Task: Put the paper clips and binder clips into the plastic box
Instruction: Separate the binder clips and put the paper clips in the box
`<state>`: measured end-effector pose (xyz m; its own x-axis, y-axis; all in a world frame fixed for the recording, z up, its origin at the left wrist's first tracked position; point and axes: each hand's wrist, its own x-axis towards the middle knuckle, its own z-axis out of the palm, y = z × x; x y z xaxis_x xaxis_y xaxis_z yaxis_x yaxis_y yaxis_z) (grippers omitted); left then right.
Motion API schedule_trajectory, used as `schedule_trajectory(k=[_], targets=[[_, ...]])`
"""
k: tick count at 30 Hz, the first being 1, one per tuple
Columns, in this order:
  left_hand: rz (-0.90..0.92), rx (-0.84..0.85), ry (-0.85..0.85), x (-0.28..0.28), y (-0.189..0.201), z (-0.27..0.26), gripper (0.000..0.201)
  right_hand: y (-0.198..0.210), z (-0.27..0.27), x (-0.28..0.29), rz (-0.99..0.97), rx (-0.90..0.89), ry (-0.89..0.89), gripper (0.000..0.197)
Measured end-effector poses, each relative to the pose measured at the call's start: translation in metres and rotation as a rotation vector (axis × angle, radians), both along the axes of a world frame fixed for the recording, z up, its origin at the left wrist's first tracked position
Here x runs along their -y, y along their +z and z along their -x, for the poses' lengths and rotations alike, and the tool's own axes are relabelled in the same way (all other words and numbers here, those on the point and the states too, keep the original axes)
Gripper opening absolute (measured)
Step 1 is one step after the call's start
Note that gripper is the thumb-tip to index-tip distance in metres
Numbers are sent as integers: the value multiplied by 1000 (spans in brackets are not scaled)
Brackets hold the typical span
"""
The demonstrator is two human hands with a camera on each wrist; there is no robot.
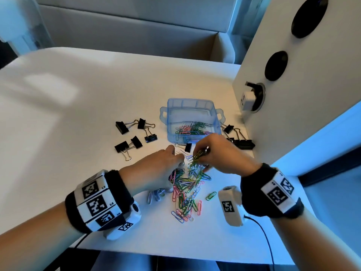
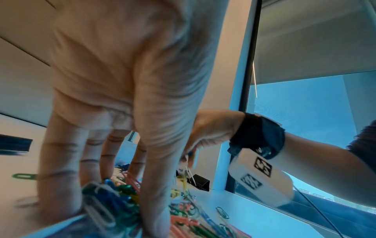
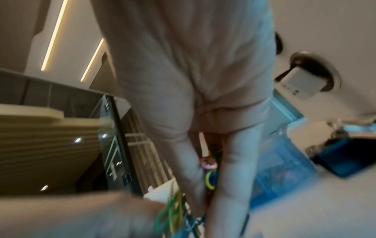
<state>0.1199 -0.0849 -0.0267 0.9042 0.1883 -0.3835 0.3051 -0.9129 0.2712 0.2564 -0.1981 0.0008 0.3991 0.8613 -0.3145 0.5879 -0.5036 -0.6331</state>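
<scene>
**Clips half sorted, both hands in the pile**

A bunch of paper clips (image 1: 198, 155) is pinched in the right hand (image 1: 218, 155), lifted just above the pile (image 1: 185, 192). The pile is pressed on by the left hand (image 1: 156, 171), fingers spread. The box (image 1: 192, 122) is sat at 12 o'clock from the pile, some clips already inside. Binder clips (image 1: 132, 136) are scattered at 10 o'clock, more (image 1: 239, 137) at 2 o'clock by the panel (image 1: 293, 94). All of it's on the table (image 1: 78, 114).

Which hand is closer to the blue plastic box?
The right hand. It lifts a bunch of paper clips just in front of the plastic box; the left hand rests lower on the pile.
</scene>
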Motion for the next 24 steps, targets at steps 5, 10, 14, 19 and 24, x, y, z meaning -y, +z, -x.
schedule_trajectory(k=[5, 10, 14, 19, 24], targets=[[58, 34, 16, -3, 0, 0, 35, 25, -31, -10, -166, -94, -144, 10], [48, 108, -7, -7, -5, -1, 27, 26, -55, -40, -277, 46, -222, 9], [37, 128, -15, -9, -2, -5, 25, 6, -58, -60, -197, 205, -163, 12], [103, 149, -12, -18, 11, -9, 18, -4, -59, -57, -121, 308, -96, 19], [184, 333, -17, -29, 49, -28, 12, 12, -65, -31, -292, 347, -224, 13]])
